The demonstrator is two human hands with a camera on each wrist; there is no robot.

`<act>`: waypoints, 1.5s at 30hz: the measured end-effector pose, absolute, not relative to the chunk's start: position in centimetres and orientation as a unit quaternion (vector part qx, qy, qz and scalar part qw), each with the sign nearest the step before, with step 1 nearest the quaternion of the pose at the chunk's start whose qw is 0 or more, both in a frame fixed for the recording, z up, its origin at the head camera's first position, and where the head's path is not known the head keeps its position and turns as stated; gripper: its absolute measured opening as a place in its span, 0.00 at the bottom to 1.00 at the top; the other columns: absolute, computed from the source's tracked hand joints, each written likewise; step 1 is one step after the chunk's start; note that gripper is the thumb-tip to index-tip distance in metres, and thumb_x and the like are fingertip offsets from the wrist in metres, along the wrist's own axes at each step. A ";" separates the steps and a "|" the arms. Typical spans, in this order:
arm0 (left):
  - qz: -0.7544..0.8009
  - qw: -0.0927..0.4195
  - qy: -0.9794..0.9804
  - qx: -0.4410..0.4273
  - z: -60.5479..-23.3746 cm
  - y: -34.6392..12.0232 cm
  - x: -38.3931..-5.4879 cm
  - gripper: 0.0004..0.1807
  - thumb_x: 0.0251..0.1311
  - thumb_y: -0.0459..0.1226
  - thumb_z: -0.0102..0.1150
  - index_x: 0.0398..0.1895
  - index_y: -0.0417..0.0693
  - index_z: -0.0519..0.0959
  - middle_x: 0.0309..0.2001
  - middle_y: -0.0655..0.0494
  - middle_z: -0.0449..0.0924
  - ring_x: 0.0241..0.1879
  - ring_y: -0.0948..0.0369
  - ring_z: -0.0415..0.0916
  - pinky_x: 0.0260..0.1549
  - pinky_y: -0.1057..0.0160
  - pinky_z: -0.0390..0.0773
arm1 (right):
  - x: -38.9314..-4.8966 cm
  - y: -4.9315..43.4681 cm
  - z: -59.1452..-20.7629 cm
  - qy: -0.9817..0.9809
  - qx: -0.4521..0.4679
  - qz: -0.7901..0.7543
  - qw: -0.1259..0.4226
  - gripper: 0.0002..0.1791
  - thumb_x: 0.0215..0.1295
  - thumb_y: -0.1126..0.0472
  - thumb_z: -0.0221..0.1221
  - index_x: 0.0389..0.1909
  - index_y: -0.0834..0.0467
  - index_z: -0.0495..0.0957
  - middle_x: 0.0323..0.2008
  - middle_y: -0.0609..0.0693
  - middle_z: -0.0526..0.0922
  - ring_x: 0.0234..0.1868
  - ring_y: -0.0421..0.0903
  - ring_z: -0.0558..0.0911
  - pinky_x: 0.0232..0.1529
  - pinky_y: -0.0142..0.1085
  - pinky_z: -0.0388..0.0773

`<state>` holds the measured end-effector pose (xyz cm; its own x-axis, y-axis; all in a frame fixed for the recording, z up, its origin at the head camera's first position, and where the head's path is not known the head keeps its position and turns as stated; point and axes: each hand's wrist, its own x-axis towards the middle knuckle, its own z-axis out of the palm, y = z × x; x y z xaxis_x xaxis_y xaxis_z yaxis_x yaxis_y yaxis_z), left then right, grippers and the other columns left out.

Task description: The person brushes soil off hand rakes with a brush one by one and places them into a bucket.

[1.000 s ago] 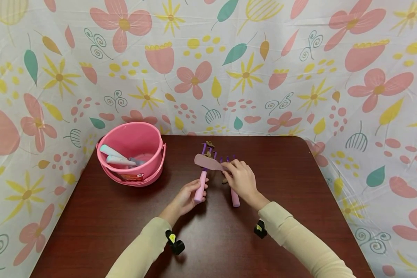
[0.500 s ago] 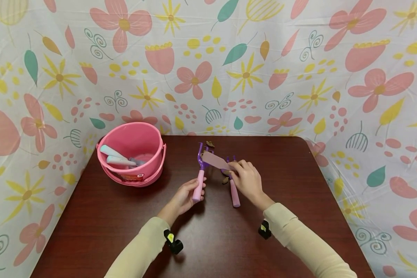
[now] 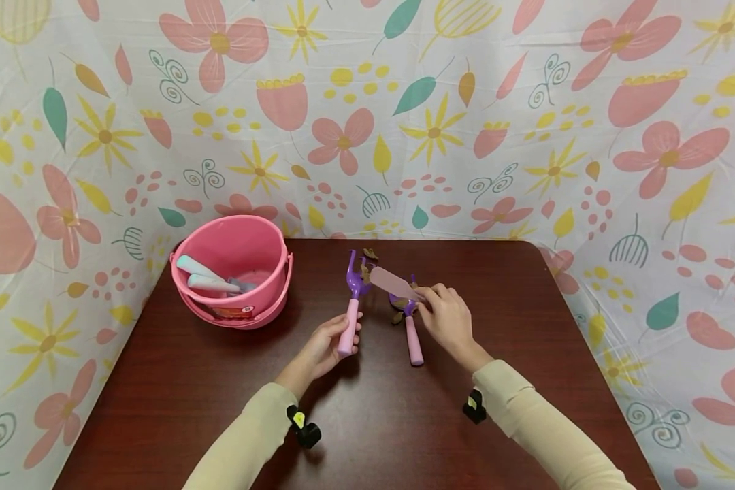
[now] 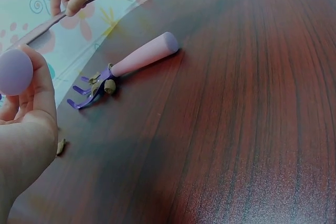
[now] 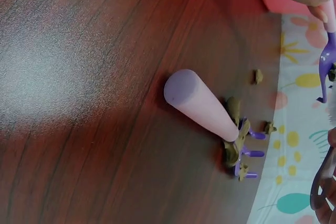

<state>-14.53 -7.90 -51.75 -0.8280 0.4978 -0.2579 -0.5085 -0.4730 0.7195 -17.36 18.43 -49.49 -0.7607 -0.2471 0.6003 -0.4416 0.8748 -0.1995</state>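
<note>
My left hand [image 3: 327, 347] grips the pink handle of a purple-pronged hand rake [image 3: 353, 286], held above the table with prongs pointing away. Brown, mud-like clumps cling to its prongs. My right hand [image 3: 450, 320] holds a flat pink brush [image 3: 393, 283] by its narrow end; the brush's far end is at the right side of the rake head. Short bristles show on its underside in the left wrist view. A second hand rake [image 4: 144, 55] of the same kind lies on the table, brown clumps [image 5: 232, 153] on its head.
A pink bucket [image 3: 269, 279] stands at the back left; tools with pale, teal-ended handles [image 3: 205, 282] lean inside. Loose brown clumps [image 3: 370, 254] lie on the dark wooden table [image 3: 367, 435]. A flower-patterned curtain [image 3: 367, 102] hangs behind and at both sides.
My right hand has drawn the brush to the right across the rake head. The left hand has shifted slightly left, and the rake's head has turned sideways.
</note>
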 end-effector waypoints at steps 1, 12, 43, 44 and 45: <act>0.859 0.294 0.419 -0.005 -51.7 -7.9 -14.5 0.25 0.69 0.37 0.38 0.66 0.33 0.55 0.37 0.57 0.74 0.27 0.63 0.73 0.28 0.67 0.74 | -17.3 18.5 -49.5 -0.923 0.186 0.166 0.292 0.15 0.51 0.60 0.64 0.42 0.53 0.81 0.31 0.50 0.78 0.29 0.51 0.75 0.25 0.42 0.71; 0.856 0.300 0.421 -0.006 -51.5 -7.9 -14.4 0.27 0.69 0.37 0.37 0.67 0.31 0.51 0.35 0.58 0.75 0.27 0.64 0.73 0.27 0.67 0.73 | -17.3 19.4 -50.1 -0.922 0.179 0.152 0.306 0.16 0.47 0.62 0.67 0.40 0.54 0.81 0.30 0.51 0.78 0.27 0.52 0.75 0.23 0.42 0.71; 0.854 0.308 0.419 0.015 -51.6 -7.8 -14.4 0.22 0.68 0.36 0.38 0.63 0.35 0.60 0.37 0.56 0.74 0.28 0.63 0.73 0.28 0.66 0.75 | -17.4 17.1 -49.0 -0.917 0.198 0.200 0.283 0.15 0.52 0.61 0.64 0.43 0.53 0.81 0.31 0.50 0.78 0.28 0.48 0.73 0.24 0.39 0.71; 0.854 0.308 0.418 0.017 -51.6 -7.8 -14.4 0.23 0.68 0.36 0.38 0.64 0.34 0.58 0.37 0.56 0.74 0.28 0.63 0.73 0.28 0.66 0.75 | -17.5 17.3 -49.2 -0.918 0.196 0.198 0.283 0.15 0.52 0.61 0.64 0.43 0.53 0.81 0.31 0.50 0.78 0.28 0.48 0.73 0.24 0.39 0.71; 0.854 0.309 0.418 0.018 -51.5 -7.8 -14.4 0.24 0.68 0.36 0.38 0.65 0.33 0.56 0.37 0.56 0.74 0.28 0.63 0.73 0.28 0.66 0.75 | -17.5 17.5 -49.2 -0.918 0.193 0.195 0.285 0.15 0.51 0.61 0.64 0.43 0.53 0.81 0.31 0.50 0.78 0.28 0.48 0.73 0.24 0.39 0.71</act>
<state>-14.44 -7.78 -51.52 -0.8089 0.5424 -0.2267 -0.5116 -0.4594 0.7261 -17.51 17.50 -49.24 -0.7634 -0.2436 0.5983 -0.4661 0.8489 -0.2491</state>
